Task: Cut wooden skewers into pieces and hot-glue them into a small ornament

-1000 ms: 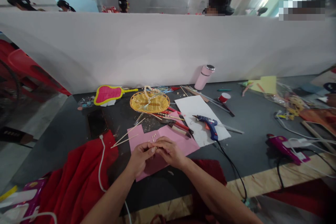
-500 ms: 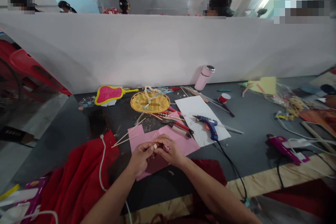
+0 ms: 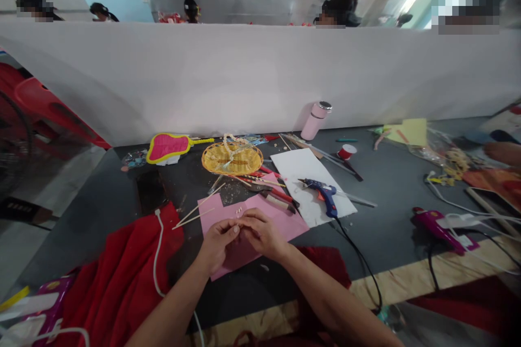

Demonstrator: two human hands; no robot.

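Note:
Over a pink sheet of paper (image 3: 287,219), my left hand (image 3: 217,241) and my right hand (image 3: 262,233) meet at the fingertips. Both are closed in a pinch around a small pale piece, which the fingers now cover. Just beyond them, a few tiny whitish bits (image 3: 238,210) lie on the paper. Thin wooden sticks (image 3: 197,210) rest across its left edge. Behind my right hand are pliers with red handles (image 3: 280,193). A blue glue gun (image 3: 325,193) lies on a white board (image 3: 303,165) to the right.
A yellow wicker basket (image 3: 211,161) and a pink-and-yellow paddle shape (image 3: 169,147) stand at the back, with a pink flask (image 3: 315,121) by the white partition (image 3: 244,76). Red cloth (image 3: 134,249), a phone (image 3: 150,191), a thread spool (image 3: 347,152) and a purple power strip (image 3: 442,230) are around. Several people sit beyond.
The pale piece showed between my fingertips before; my right fingers have since closed over it. Both hands stay in nearly the same place. At the far right, another person's hand has shifted.

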